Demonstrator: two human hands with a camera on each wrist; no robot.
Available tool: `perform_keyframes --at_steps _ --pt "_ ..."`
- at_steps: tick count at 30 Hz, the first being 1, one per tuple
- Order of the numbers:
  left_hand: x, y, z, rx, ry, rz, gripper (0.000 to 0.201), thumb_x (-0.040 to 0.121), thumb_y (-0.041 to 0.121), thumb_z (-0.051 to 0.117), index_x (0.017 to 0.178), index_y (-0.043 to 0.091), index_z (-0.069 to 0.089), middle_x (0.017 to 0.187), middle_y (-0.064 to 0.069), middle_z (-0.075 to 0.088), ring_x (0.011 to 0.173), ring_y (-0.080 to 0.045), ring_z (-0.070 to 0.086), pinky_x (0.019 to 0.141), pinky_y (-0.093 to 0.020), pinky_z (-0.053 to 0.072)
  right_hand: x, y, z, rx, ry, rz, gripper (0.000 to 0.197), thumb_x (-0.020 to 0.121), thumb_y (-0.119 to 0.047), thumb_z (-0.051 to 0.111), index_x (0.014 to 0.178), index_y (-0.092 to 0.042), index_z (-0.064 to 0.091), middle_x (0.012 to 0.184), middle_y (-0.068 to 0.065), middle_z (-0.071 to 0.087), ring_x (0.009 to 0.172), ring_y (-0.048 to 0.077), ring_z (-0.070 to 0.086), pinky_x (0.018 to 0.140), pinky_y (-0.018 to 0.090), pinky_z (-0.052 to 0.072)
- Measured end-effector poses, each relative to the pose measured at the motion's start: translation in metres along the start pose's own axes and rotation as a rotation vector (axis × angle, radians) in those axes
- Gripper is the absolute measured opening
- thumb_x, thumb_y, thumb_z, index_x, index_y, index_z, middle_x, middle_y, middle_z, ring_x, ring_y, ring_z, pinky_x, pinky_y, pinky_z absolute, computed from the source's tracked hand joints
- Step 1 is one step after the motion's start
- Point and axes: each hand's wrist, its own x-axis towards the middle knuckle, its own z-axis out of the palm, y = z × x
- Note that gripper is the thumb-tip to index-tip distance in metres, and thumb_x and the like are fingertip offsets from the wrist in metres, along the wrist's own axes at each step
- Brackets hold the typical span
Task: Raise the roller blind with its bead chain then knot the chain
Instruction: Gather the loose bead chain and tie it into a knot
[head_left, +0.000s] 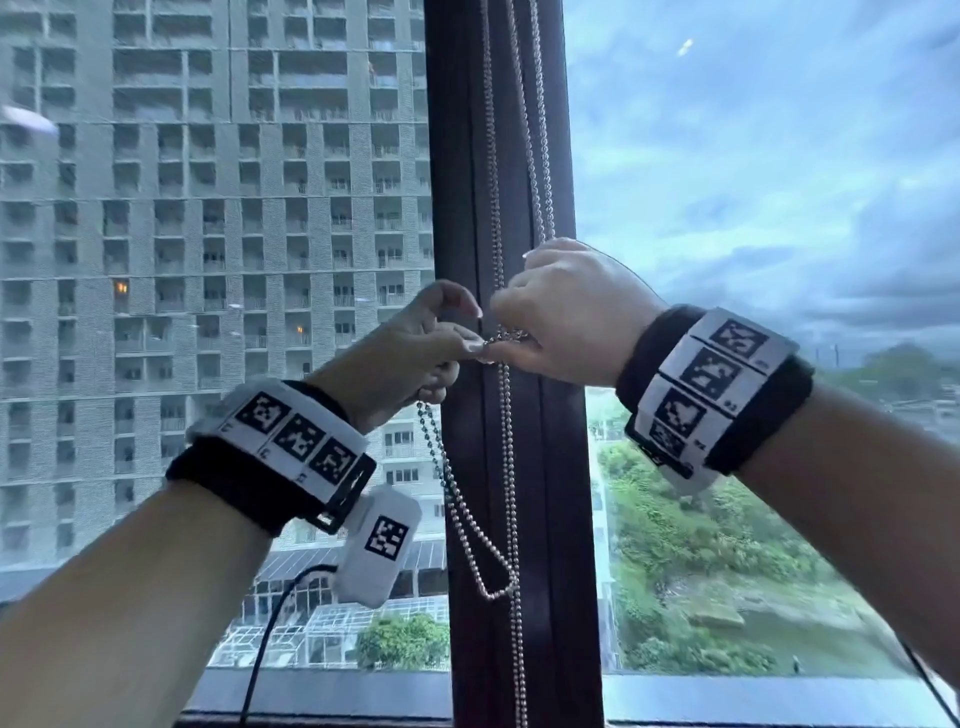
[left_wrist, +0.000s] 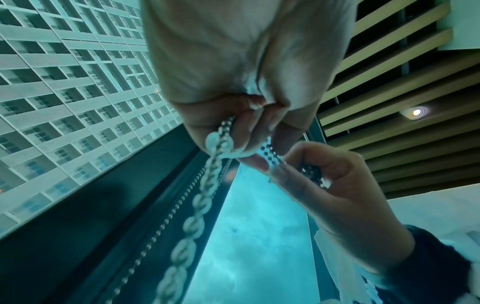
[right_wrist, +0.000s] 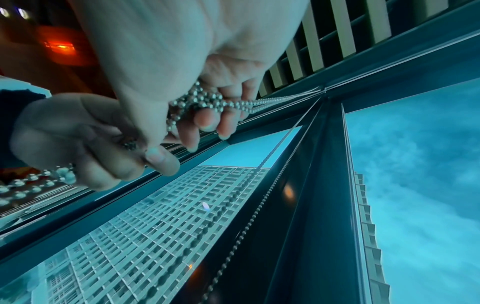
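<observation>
The blind itself is out of sight in every view and the glass is uncovered on both sides of the dark window post (head_left: 540, 467), so the raising looks done and the knotting is the step in hand. The bead chain (head_left: 501, 415) hangs down the front of the post, and both hands meet on it about halfway up. The left hand (head_left: 415, 348) pinches a short run of beads between thumb and forefinger, and a slack loop (head_left: 467, 525) drops from under its curled fingers to swing just left of the post. The right hand (head_left: 566, 317) is closed around a small bunch of chain, fingers curled over it, with strands running up from its grip toward the top of the frame. The two sets of fingertips almost touch, with a short, taut bridge of chain (left_wrist: 271, 156) between them. No finished knot can be seen; whether a loop is already crossed inside the right hand is hidden. The next move probably calls for passing the loose loop through and pulling gently, since beads slip and a hard tug could move the blind.
</observation>
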Motion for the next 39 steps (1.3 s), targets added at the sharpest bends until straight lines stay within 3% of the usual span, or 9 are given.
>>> perform_keyframes --at_steps 5,9,19,22,24,27,30,33,39 --pt "0.008 0.011 -0.013 0.224 -0.017 0.092 0.034 0.082 -0.001 0.046 0.061 0.015 0.067 0.081 -0.024 0.053 0.050 -0.014 0.035 0.049 -0.024 0.028 -0.001 0.008 -0.005 0.068 -0.097 0.045 0.023 0.089 -0.033 0.047 0.085 -0.018 0.063 0.085 0.001 0.062 0.084 0.027 0.061 0.081 0.037 0.049" --pt "0.017 0.027 -0.011 0.370 0.008 0.142 0.027 0.080 0.005 0.047 0.074 0.008 0.073 0.061 -0.016 0.050 0.051 -0.012 0.032 0.050 -0.026 0.026 0.003 0.015 -0.004 0.402 0.015 0.253 0.018 0.087 -0.028 0.053 0.072 -0.021 0.050 0.069 -0.005 0.051 0.067 0.017 0.049 0.066 0.031 0.043" --pt "0.036 0.040 0.006 0.446 0.213 0.225 0.037 0.088 -0.003 0.042 0.087 0.018 0.072 0.077 -0.009 0.063 0.067 -0.028 0.045 0.058 -0.040 0.038 0.018 0.016 -0.001 1.243 0.437 0.691 0.021 0.090 -0.014 0.056 0.068 -0.014 0.055 0.059 0.004 0.054 0.054 0.018 0.053 0.064 0.040 0.052" --pt "0.041 0.037 0.012 0.437 0.260 0.246 0.027 0.090 0.007 0.043 0.089 0.013 0.069 0.077 -0.025 0.062 0.061 -0.024 0.044 0.054 -0.033 0.039 0.022 0.013 -0.004 1.443 0.519 0.784 0.021 0.092 -0.013 0.055 0.071 -0.011 0.054 0.060 0.004 0.052 0.050 0.016 0.053 0.056 0.031 0.048" --pt "0.045 0.038 0.015 0.378 0.241 0.239 0.028 0.093 0.021 0.041 0.085 0.020 0.068 0.092 -0.033 0.063 0.069 -0.025 0.045 0.066 -0.039 0.041 0.025 0.012 -0.005 1.668 0.539 0.833 0.018 0.094 -0.013 0.053 0.077 -0.010 0.054 0.065 0.005 0.051 0.047 0.013 0.055 0.056 0.033 0.047" --pt "0.048 0.041 0.022 0.257 0.246 0.184 0.037 0.100 0.033 0.036 0.093 0.016 0.068 0.097 -0.012 0.069 0.084 -0.022 0.053 0.083 -0.039 0.046 0.027 0.011 -0.007 1.963 0.576 0.911 0.013 0.097 -0.010 0.047 0.087 -0.006 0.054 0.065 0.004 0.049 0.046 0.009 0.052 0.056 0.030 0.048" --pt "0.053 0.043 0.029 0.111 0.303 0.212 0.027 0.098 0.030 0.045 0.093 0.016 0.067 0.079 0.002 0.065 0.075 -0.008 0.057 0.072 -0.024 0.043 0.026 0.010 -0.007 2.109 0.611 1.016 0.010 0.095 0.002 0.042 0.097 -0.005 0.048 0.065 0.005 0.049 0.042 0.009 0.051 0.046 0.022 0.051" --pt "0.059 0.040 0.031 0.100 0.352 0.230 0.021 0.094 0.027 0.053 0.079 0.016 0.060 0.076 0.000 0.057 0.074 -0.012 0.052 0.073 -0.025 0.044 0.024 0.012 0.001 1.971 0.626 1.094 0.020 0.093 0.004 0.041 0.086 -0.015 0.042 0.070 0.005 0.045 0.055 0.013 0.048 0.048 0.025 0.047" --pt "0.064 0.040 0.033 -0.010 0.253 0.167 0.029 0.099 0.024 0.035 0.074 0.019 0.050 0.077 -0.001 0.050 0.076 -0.018 0.049 0.074 -0.030 0.038 0.023 0.023 0.020 0.963 0.524 0.910 0.034 0.089 0.000 0.044 0.077 -0.023 0.067 0.079 -0.002 0.064 0.042 -0.002 0.039 0.042 0.016 0.032"
